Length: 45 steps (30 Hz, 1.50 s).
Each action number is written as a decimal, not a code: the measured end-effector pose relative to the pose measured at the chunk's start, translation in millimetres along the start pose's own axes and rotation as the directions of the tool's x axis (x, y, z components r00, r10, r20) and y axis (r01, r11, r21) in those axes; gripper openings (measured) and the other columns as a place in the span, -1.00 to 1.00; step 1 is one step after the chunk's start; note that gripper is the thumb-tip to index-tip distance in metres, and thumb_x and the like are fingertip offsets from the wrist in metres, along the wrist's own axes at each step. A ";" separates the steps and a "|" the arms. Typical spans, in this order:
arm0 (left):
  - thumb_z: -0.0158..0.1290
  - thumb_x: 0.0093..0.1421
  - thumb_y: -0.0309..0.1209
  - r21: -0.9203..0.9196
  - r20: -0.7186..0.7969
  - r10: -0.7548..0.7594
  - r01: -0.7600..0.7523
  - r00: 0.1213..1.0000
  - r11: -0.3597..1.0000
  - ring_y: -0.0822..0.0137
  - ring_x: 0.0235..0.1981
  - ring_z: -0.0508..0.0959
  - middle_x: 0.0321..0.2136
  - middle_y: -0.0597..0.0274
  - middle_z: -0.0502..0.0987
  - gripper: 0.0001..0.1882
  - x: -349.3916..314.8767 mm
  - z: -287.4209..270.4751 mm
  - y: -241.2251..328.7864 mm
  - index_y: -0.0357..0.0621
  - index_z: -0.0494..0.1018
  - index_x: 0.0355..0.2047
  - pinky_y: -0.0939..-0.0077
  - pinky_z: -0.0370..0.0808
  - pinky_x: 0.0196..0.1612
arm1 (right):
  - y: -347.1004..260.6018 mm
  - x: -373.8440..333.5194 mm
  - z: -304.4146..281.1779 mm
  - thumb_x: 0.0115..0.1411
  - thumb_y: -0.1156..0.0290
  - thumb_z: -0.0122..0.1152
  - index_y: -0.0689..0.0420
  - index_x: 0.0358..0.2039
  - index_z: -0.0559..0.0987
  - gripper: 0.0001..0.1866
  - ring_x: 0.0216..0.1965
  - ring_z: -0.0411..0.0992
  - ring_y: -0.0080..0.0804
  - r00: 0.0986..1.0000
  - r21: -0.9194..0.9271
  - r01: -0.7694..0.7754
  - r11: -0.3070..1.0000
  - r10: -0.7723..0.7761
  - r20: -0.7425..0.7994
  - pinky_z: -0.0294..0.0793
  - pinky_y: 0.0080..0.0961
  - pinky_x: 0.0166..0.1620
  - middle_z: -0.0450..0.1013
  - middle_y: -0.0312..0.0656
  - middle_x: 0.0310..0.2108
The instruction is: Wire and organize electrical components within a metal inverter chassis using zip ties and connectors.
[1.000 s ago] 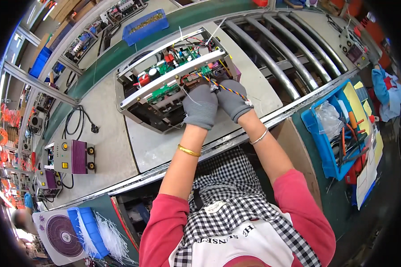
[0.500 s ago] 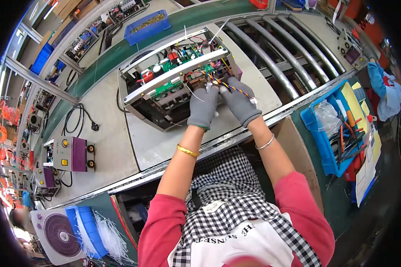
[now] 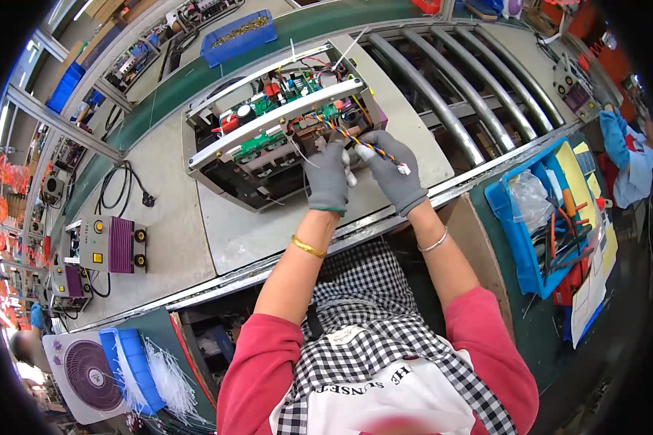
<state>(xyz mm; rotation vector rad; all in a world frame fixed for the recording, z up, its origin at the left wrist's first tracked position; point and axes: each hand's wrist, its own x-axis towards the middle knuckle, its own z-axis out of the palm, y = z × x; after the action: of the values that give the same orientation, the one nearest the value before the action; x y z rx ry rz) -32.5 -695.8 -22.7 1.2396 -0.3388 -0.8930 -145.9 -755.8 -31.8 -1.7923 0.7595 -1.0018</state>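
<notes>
On a pale board (image 3: 232, 243), an open metal machine (image 3: 276, 119) is resting, its long axis running from lower left to upper right, its open side facing us. At that side, near the right end, we are seeing the gloved left hand (image 3: 328, 181) and right hand (image 3: 397, 177) drawing slightly apart since a second ago; we are judging the work as staying at this spot. Both are curling their fingers; what they are pinching, we aren't managing to tell. Twisted coloured wires (image 3: 350, 138) are slanting rightward and towards us across the right hand, ending in a small white plug (image 3: 403, 169).
</notes>
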 end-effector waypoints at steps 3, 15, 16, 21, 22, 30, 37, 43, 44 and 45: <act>0.03 0.19 -0.30 -0.043 -0.004 0.010 -0.010 1.000 0.999 0.46 -0.82 0.23 -0.73 0.36 0.29 -0.72 -1.3 0.5 -0.4 -0.05 0.33 -0.64 0.50 0.19 -0.82 | 4.7 0.7 3.1 0.24 0.36 0.22 0.17 -0.25 0.57 -0.85 -0.48 0.40 -0.65 1.000 -0.004 0.010 1.000 -0.010 -0.016 0.40 -0.60 -0.39 0.51 -0.31 -0.50; 0.15 0.19 -0.07 0.012 0.080 -0.026 0.025 0.996 1.000 0.42 -0.81 0.33 -0.75 0.32 0.35 -0.50 0.8 -10.6 -6.3 -0.15 0.37 -0.72 0.48 0.25 -0.80 | -6.8 0.8 3.6 0.20 0.38 0.21 0.19 -0.25 0.54 -0.83 -0.36 0.49 -0.46 1.000 -0.121 -0.015 0.993 0.015 0.001 0.46 -0.49 -0.27 0.53 -0.16 -0.41; 0.14 0.19 -0.08 0.125 0.088 -0.010 -0.001 0.996 0.992 0.43 -0.81 0.34 -0.74 0.31 0.37 -0.51 -0.2 -12.3 -6.5 -0.17 0.38 -0.71 0.48 0.26 -0.79 | -4.2 0.4 1.5 0.23 0.37 0.22 0.20 -0.26 0.54 -0.83 -0.38 0.44 -0.57 1.000 -0.081 0.014 0.997 -0.013 0.013 0.44 -0.52 -0.29 0.51 -0.23 -0.43; 0.10 0.20 -0.17 0.334 0.163 0.099 -0.149 0.982 0.931 0.50 -0.81 0.28 -0.72 0.34 0.36 -0.67 -8.9 -9.0 -1.7 -0.13 0.41 -0.58 0.57 0.20 -0.81 | 0.2 -0.3 -1.9 0.23 0.48 0.21 0.21 -0.22 0.54 -0.87 -0.35 0.43 -0.63 0.989 -0.074 0.143 0.987 -0.140 0.037 0.45 -0.59 -0.26 0.51 -0.27 -0.39; 0.10 0.20 -0.18 0.299 0.120 0.058 -0.092 0.991 0.950 0.50 -0.79 0.29 -0.71 0.34 0.37 -0.67 -5.3 -8.5 -4.3 -0.14 0.41 -0.58 0.58 0.23 -0.79 | -1.6 -1.4 -2.0 0.23 0.52 0.20 0.22 -0.21 0.55 -0.87 -0.34 0.43 -0.64 0.980 -0.083 0.197 0.977 -0.195 0.038 0.45 -0.62 -0.24 0.51 -0.28 -0.39; -0.09 0.27 -0.46 -0.166 0.031 -0.152 0.155 0.988 0.974 0.48 -0.64 0.41 -0.61 0.27 0.46 -0.79 15.4 12.4 -2.9 -0.17 0.45 -0.51 0.55 0.37 -0.62 | -15.2 7.1 -6.3 0.25 0.57 0.16 0.27 -0.17 0.52 -0.86 -0.34 0.45 -0.62 0.929 0.029 0.354 0.935 -0.355 0.101 0.46 -0.65 -0.28 0.51 -0.23 -0.27; -0.15 0.31 -0.40 0.837 0.186 0.240 -0.282 0.953 0.469 0.46 -0.69 0.43 -0.62 0.25 0.51 -0.71 51.4 1.1 -42.1 -0.20 0.50 -0.49 0.49 0.32 -0.65 | -25.5 6.5 1.6 0.26 0.57 0.15 0.20 -0.17 0.47 -0.86 -0.41 0.44 -0.65 0.993 0.466 -0.081 0.881 0.031 0.115 0.44 -0.71 -0.40 0.51 -0.24 -0.31; -0.06 0.28 -0.34 0.460 0.201 0.164 -0.241 0.966 0.855 0.35 -0.70 0.49 -0.63 0.21 0.53 -0.73 56.6 -21.6 -46.6 -0.19 0.55 -0.47 0.42 0.41 -0.63 | -29.6 -10.4 -3.5 0.33 0.37 0.09 0.22 -0.06 0.49 -0.75 -0.48 0.38 -0.68 0.995 0.373 -0.027 0.927 -0.013 0.104 0.32 -0.75 -0.45 0.52 -0.25 -0.32; -0.05 0.30 -0.29 0.271 0.172 -0.010 -0.037 0.985 0.962 0.40 -0.73 0.43 -0.66 0.25 0.48 -0.70 29.7 -5.0 -28.0 -0.18 0.54 -0.49 0.47 0.37 -0.66 | -16.4 -17.8 -15.8 0.36 0.28 0.06 0.24 -0.01 0.48 -0.68 -0.49 0.38 -0.66 0.997 0.304 0.040 0.952 -0.057 0.045 0.33 -0.74 -0.46 0.52 -0.23 -0.32; -0.04 0.32 -0.25 0.063 0.156 -0.171 0.162 0.973 0.985 0.44 -0.77 0.37 -0.69 0.29 0.43 -0.66 7.6 -1.6 -11.6 -0.17 0.52 -0.52 0.52 0.33 -0.69 | -13.3 -24.1 -22.4 0.36 0.28 0.06 0.24 -0.01 0.48 -0.68 -0.49 0.38 -0.66 0.998 0.304 0.040 0.952 -0.054 0.039 0.33 -0.74 -0.46 0.52 -0.23 -0.32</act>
<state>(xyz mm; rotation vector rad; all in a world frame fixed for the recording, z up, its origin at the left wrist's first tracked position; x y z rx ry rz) -31.3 -700.9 -35.6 1.2584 -0.3915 -1.1388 -176.0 -740.1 -21.5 -1.5663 0.5047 -1.0433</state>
